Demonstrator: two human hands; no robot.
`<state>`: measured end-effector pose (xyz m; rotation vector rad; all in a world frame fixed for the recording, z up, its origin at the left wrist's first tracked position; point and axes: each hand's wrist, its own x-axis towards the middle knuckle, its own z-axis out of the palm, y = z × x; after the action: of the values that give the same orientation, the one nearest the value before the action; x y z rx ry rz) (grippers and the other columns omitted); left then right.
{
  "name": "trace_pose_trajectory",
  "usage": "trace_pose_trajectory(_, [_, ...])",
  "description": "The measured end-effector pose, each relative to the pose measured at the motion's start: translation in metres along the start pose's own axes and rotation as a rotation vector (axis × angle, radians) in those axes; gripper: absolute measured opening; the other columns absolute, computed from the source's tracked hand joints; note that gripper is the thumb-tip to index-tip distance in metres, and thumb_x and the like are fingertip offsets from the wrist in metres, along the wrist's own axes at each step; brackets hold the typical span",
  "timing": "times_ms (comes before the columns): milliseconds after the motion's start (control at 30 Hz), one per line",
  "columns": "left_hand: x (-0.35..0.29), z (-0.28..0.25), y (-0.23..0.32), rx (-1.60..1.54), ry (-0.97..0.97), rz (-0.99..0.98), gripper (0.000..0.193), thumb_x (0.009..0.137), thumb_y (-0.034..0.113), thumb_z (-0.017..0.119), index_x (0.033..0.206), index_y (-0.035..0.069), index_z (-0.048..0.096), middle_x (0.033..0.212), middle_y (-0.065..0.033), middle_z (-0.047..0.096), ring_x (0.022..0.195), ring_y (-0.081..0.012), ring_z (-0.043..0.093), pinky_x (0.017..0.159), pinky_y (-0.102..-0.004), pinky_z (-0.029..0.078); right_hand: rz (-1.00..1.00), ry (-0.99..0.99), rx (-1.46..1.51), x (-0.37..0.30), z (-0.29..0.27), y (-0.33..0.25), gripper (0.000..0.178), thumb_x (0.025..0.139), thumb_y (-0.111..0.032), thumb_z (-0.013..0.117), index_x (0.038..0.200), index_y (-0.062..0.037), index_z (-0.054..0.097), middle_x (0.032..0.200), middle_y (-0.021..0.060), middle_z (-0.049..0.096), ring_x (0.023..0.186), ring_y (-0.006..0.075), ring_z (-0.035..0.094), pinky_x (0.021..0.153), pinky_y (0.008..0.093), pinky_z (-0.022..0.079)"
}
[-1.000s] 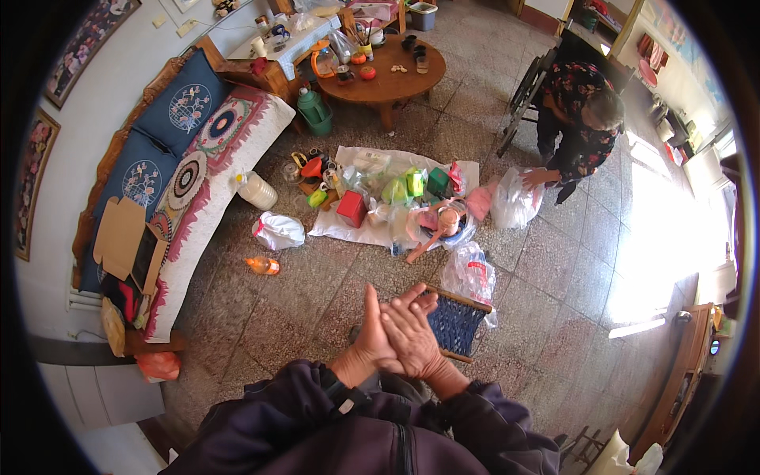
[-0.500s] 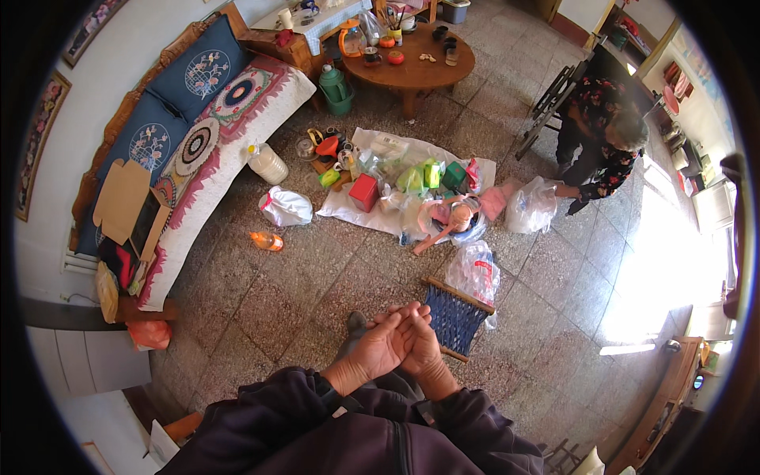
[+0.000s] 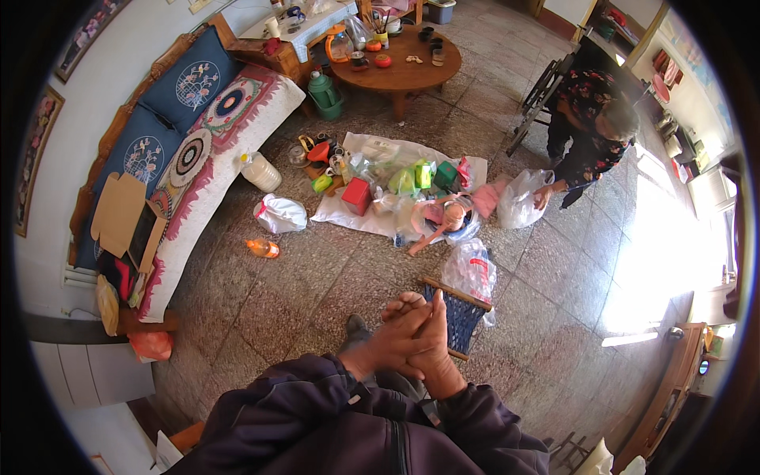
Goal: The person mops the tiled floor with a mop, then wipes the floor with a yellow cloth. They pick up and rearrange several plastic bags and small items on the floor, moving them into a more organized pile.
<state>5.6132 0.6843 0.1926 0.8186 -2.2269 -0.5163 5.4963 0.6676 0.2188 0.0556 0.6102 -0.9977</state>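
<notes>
My left hand (image 3: pixel 383 345) and my right hand (image 3: pixel 435 354) are clasped together in front of my body. The left fingers lie across the right hand, and fingertips stick up curled at the top of the clasp. My right thumb points upward. No object shows between the palms, though their inside is hidden. Behind the right hand stands a low folding stool (image 3: pixel 465 317) with a dark blue woven seat and wooden bars. A clear plastic bag (image 3: pixel 470 271) with red print lies against its far bar.
A white sheet (image 3: pixel 336 209) on the tiled floor carries a red box (image 3: pixel 357 195), green packs and a doll (image 3: pixel 454 214). Nearby are an orange bottle (image 3: pixel 263 248) and a white bag (image 3: pixel 280 213). At right, another person (image 3: pixel 590 127) bends over a clear bag (image 3: pixel 520 199).
My hands have gone from loosely cupped with fingers together to clasped, the left fingers crossing the right hand. The other person's hand has moved on the clear bag. My view has shifted slightly.
</notes>
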Motion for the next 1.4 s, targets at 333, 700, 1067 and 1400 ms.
trace_pose_trajectory(333, [-0.036, -0.017, -0.099, -0.227, 0.141, -1.130, 0.082, 0.095, 0.062, 0.043, 0.152, 0.007, 0.022, 0.150, -0.0218, 0.038, 0.145, -0.0342, 0.022, 0.116, -0.0515, 0.015, -0.042, -0.361, 0.301, -0.033, 0.030, -0.031, 0.083, 0.092, -0.068, 0.040, 0.145, -0.0037, 0.038, 0.153, 0.0228, 0.032, 0.143, 0.0372, 0.028, 0.116, 0.0514, 0.025])
trace_pose_trajectory(700, [0.010, -0.016, -0.003, -1.777, 0.111, -1.061, 0.049, 0.096, 0.051, 0.051, 0.111, 0.004, 0.053, 0.122, -0.0194, 0.057, 0.107, -0.0268, 0.059, 0.093, -0.0393, 0.051, 0.125, 0.283, -0.569, -0.004, -0.008, 0.016, 0.037, 0.100, -0.034, 0.052, 0.112, -0.0008, 0.063, 0.103, 0.0116, 0.066, 0.097, 0.0279, 0.061, 0.082, 0.0393, 0.050])
trace_pose_trajectory(1067, [-0.004, -0.004, 0.001, -1.349, 0.563, -1.296, 0.039, 0.099, 0.042, 0.053, 0.107, 0.004, 0.057, 0.107, -0.0120, 0.063, 0.101, -0.0192, 0.060, 0.095, -0.0325, 0.046, -0.617, 0.131, -1.701, 0.011, -0.028, 0.042, 0.019, 0.093, -0.025, 0.058, 0.087, -0.0082, 0.064, 0.065, 0.0171, 0.060, 0.061, 0.0379, 0.059, 0.059, 0.0448, 0.050])
trace_pose_trajectory(1400, [0.024, 0.013, 0.048, -0.497, 0.478, -0.670, 0.052, 0.098, 0.037, 0.053, 0.138, 0.005, 0.050, 0.143, -0.0184, 0.047, 0.133, -0.0309, 0.044, 0.107, -0.0429, 0.036, -0.273, 0.044, -0.426, -0.016, -0.026, 0.042, 0.066, 0.100, -0.054, 0.039, 0.149, -0.0104, 0.031, 0.144, 0.0114, 0.043, 0.132, 0.0281, 0.044, 0.106, 0.0412, 0.039])
